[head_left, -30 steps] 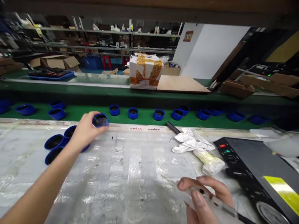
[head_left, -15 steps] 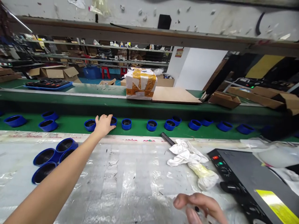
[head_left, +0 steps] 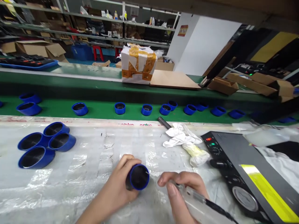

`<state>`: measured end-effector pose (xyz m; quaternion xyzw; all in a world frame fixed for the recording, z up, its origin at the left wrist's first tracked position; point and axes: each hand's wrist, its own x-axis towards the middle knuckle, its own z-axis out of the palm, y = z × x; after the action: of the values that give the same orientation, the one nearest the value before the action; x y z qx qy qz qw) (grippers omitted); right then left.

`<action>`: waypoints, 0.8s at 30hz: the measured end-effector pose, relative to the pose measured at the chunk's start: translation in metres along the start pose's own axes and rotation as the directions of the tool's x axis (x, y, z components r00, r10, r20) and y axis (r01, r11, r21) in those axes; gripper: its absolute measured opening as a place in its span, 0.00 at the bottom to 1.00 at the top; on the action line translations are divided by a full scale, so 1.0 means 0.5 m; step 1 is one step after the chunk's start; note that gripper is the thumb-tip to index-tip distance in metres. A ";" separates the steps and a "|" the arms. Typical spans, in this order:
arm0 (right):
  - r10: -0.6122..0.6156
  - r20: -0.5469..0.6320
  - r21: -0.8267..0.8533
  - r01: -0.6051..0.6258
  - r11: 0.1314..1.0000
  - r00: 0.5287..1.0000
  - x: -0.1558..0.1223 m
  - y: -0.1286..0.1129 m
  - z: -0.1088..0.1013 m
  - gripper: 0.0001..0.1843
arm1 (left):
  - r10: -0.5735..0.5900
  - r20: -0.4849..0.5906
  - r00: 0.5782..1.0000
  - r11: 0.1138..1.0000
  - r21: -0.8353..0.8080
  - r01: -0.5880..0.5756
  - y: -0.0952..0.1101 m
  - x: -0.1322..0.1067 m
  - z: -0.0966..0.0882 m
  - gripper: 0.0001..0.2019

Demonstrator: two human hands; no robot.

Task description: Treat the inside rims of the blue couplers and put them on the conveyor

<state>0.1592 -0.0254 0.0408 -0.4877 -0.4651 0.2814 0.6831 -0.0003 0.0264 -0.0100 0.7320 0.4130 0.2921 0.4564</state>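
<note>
The left hand (head_left: pixel 118 188) is grasping a round blue plastic cap (head_left: pixel 138 176) on its side, mouth facing the right hand (head_left: pixel 184 191), which is pinching a clear pen-like corded tool (head_left: pixel 195 196) just beside it; judged step: presenting cap to tool, calling for steady tip alignment.

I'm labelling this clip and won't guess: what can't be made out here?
Head view, blue cap in the left hand: its inside is too dark to read.
Head view, clear tool in the right hand: tip hidden by fingers, rear cut off by the bottom edge.
Head view, black machine: dial markings too small.
</note>
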 end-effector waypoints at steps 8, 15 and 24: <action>0.058 0.046 0.047 -0.061 0.997 0.997 -0.007 0.017 0.027 0.11 | 0.025 -0.027 0.999 0.999 -0.029 -0.026 0.000 0.002 -0.015 0.37; -0.007 0.104 0.056 0.001 0.998 0.995 -0.001 0.037 0.020 0.07 | 0.033 -0.022 0.999 0.999 -0.032 -0.034 0.003 0.000 -0.014 0.36; -0.099 0.157 0.029 0.095 0.995 0.983 0.006 0.049 -0.001 0.09 | 0.063 -0.064 0.996 0.997 -0.031 -0.065 -0.006 -0.002 -0.011 0.35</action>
<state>0.1625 -0.0144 0.0190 -0.4332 -0.5381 0.2905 0.6621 -0.0060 0.0287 -0.0106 0.7276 0.3984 0.3365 0.4457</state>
